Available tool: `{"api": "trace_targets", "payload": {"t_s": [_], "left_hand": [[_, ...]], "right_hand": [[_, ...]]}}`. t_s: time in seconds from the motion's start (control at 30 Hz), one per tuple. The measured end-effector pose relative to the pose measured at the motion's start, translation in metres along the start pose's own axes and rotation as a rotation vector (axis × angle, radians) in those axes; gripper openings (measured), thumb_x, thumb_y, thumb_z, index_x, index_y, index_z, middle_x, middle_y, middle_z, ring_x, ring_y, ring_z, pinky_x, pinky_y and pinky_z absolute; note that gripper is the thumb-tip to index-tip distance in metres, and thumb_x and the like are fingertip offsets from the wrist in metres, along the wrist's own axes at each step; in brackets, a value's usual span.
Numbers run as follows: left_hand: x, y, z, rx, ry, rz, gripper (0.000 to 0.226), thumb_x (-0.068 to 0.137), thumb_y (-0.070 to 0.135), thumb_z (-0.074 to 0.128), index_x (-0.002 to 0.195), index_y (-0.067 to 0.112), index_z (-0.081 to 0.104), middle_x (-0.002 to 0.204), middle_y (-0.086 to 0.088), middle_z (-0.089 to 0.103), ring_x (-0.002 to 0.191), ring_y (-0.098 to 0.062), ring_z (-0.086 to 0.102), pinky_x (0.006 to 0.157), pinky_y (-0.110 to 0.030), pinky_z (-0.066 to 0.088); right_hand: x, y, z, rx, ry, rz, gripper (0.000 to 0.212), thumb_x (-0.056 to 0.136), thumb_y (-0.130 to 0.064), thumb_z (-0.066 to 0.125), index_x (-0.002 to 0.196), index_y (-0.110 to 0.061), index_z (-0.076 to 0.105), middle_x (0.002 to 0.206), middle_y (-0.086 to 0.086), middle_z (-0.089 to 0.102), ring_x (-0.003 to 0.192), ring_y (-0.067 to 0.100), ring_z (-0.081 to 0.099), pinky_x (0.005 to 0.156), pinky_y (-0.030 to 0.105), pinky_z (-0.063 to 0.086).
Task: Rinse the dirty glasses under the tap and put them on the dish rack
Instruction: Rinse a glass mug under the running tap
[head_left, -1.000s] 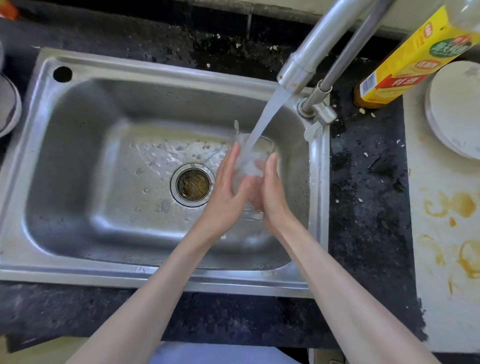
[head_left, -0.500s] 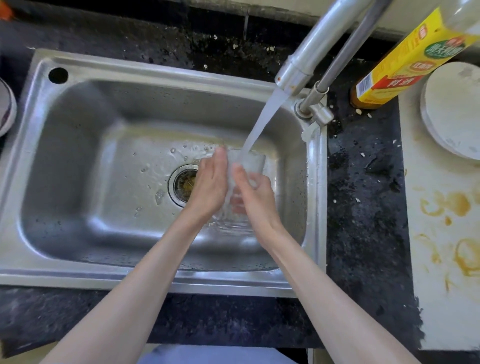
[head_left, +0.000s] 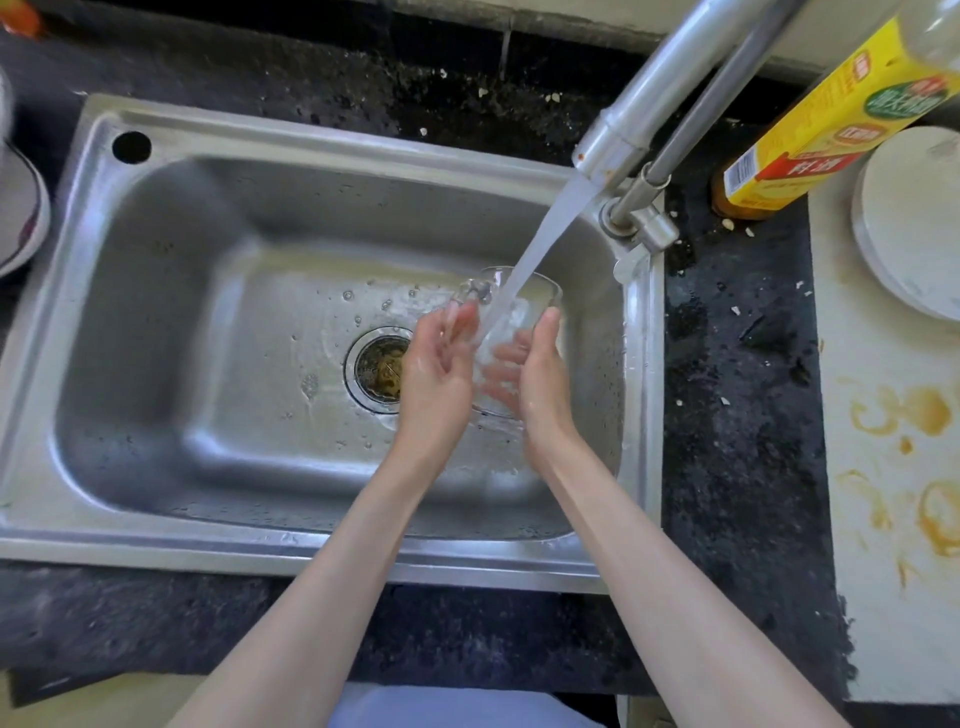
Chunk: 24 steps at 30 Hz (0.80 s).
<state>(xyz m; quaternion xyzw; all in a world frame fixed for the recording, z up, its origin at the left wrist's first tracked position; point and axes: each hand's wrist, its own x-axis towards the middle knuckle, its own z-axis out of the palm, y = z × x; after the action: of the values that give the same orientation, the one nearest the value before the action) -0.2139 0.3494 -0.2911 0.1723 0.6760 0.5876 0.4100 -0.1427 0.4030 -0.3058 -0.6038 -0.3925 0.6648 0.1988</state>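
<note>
Both hands are over the right part of the sink, holding one clear glass between them. The left hand is pressed against the glass's left side with the palm turned inward and the fingers pointing away from the person; the right hand cups the right side, thumb up along the wall near the rim, fingers curled round and seen through the glass. The glass is tilted, its open mouth facing up and away from the person, beyond the fingertips. A stream of water falls slantwise from the tap, which stands beyond and to the right of the hands, and enters the mouth of the glass; water runs over both hands. The drain lies just to the left of the left hand, partly covered by it, with droplets on the basin floor around it. Well to the right of the right hand, on the dark speckled counter, stands a bottle with a yellow label; further right is a pale stained surface bearing a round white plate. Far to the left of the left hand, the edge of a bowl shows at the frame's border. No dish rack can be identified in this view.
</note>
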Motion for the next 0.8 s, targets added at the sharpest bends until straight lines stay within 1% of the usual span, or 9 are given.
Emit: {"api": "trace_targets", "payload": {"t_s": [0.1, 0.2, 0.33, 0.4, 0.53, 0.6, 0.67, 0.73, 0.8], "left_hand": [[-0.002, -0.004, 0.000, 0.042, -0.062, 0.041, 0.021, 0.097, 0.002, 0.044, 0.115, 0.008, 0.052, 0.117, -0.004, 0.060, 0.097, 0.007, 0.057, 0.080, -0.007, 0.043], [-0.005, -0.006, -0.004, 0.071, -0.208, 0.044, 0.037, 0.097, 0.015, 0.046, 0.134, 0.011, 0.042, 0.130, 0.003, 0.055, 0.111, 0.003, 0.053, 0.090, -0.012, 0.042], [-0.015, -0.017, -0.010, 0.391, -0.300, 0.200, 0.037, 0.092, 0.032, 0.042, 0.129, 0.029, 0.041, 0.108, 0.028, 0.052, 0.097, 0.015, 0.051, 0.082, -0.005, 0.038], [-0.017, -0.018, -0.009, 0.417, -0.289, 0.209, 0.034, 0.093, 0.030, 0.043, 0.127, 0.025, 0.042, 0.107, 0.024, 0.053, 0.097, 0.009, 0.053, 0.080, -0.006, 0.038], [-0.001, -0.009, -0.009, 0.340, -0.402, 0.030, 0.043, 0.093, 0.023, 0.054, 0.133, 0.025, 0.039, 0.108, 0.010, 0.062, 0.082, 0.006, 0.062, 0.069, -0.011, 0.047], [0.004, -0.009, -0.011, 0.336, -0.527, 0.033, 0.058, 0.088, 0.031, 0.058, 0.135, 0.045, 0.028, 0.139, 0.011, 0.044, 0.119, -0.007, 0.053, 0.095, -0.028, 0.046], [0.004, -0.006, -0.012, 0.451, -0.582, 0.156, 0.051, 0.083, 0.036, 0.056, 0.124, 0.053, 0.031, 0.146, 0.016, 0.029, 0.140, -0.016, 0.024, 0.115, -0.031, 0.021], [0.003, -0.002, -0.014, 0.446, -0.556, 0.192, 0.045, 0.083, 0.033, 0.053, 0.122, 0.046, 0.039, 0.139, 0.011, 0.037, 0.138, -0.016, 0.029, 0.115, -0.034, 0.023], [0.002, 0.000, -0.018, 0.370, -0.553, 0.160, 0.048, 0.083, 0.030, 0.051, 0.131, 0.026, 0.043, 0.138, 0.008, 0.038, 0.127, 0.002, 0.039, 0.109, -0.024, 0.033]], "right_hand": [[-0.005, 0.009, 0.003, -0.042, -0.008, -0.035, 0.071, 0.085, -0.067, 0.044, 0.126, -0.009, 0.048, 0.102, 0.007, 0.062, 0.081, 0.022, 0.065, 0.077, 0.037, 0.057], [-0.004, 0.016, 0.000, -0.014, -0.042, -0.021, 0.073, 0.078, -0.074, 0.048, 0.119, -0.015, 0.060, 0.107, 0.015, 0.068, 0.089, 0.028, 0.070, 0.078, 0.044, 0.058], [0.007, 0.007, -0.008, 0.122, -0.030, 0.121, 0.065, 0.088, -0.068, 0.037, 0.096, -0.011, 0.068, 0.090, 0.007, 0.071, 0.067, 0.016, 0.067, 0.050, 0.023, 0.046], [0.010, 0.009, -0.007, 0.090, -0.031, 0.102, 0.064, 0.088, -0.067, 0.037, 0.101, -0.013, 0.070, 0.094, 0.008, 0.073, 0.081, 0.019, 0.070, 0.059, 0.026, 0.049], [0.002, 0.015, -0.005, 0.087, -0.099, 0.134, 0.065, 0.088, -0.068, 0.034, 0.108, -0.018, 0.070, 0.089, 0.006, 0.073, 0.077, 0.017, 0.067, 0.049, 0.020, 0.044], [0.000, 0.015, -0.008, 0.139, -0.197, 0.190, 0.060, 0.088, -0.069, 0.031, 0.098, -0.028, 0.073, 0.081, -0.003, 0.073, 0.072, 0.011, 0.066, 0.051, 0.021, 0.046], [0.000, 0.012, -0.010, 0.229, -0.249, 0.265, 0.063, 0.086, -0.071, 0.031, 0.072, -0.028, 0.075, 0.072, -0.006, 0.071, 0.066, 0.009, 0.067, 0.061, 0.026, 0.047], [0.002, 0.007, -0.009, 0.303, -0.258, 0.348, 0.069, 0.085, -0.075, 0.030, 0.067, -0.024, 0.073, 0.074, -0.001, 0.071, 0.068, 0.014, 0.069, 0.066, 0.030, 0.050], [0.004, 0.002, -0.007, 0.397, -0.252, 0.439, 0.074, 0.083, -0.077, 0.029, 0.078, -0.017, 0.072, 0.079, 0.006, 0.071, 0.070, 0.021, 0.070, 0.066, 0.033, 0.055]]}}
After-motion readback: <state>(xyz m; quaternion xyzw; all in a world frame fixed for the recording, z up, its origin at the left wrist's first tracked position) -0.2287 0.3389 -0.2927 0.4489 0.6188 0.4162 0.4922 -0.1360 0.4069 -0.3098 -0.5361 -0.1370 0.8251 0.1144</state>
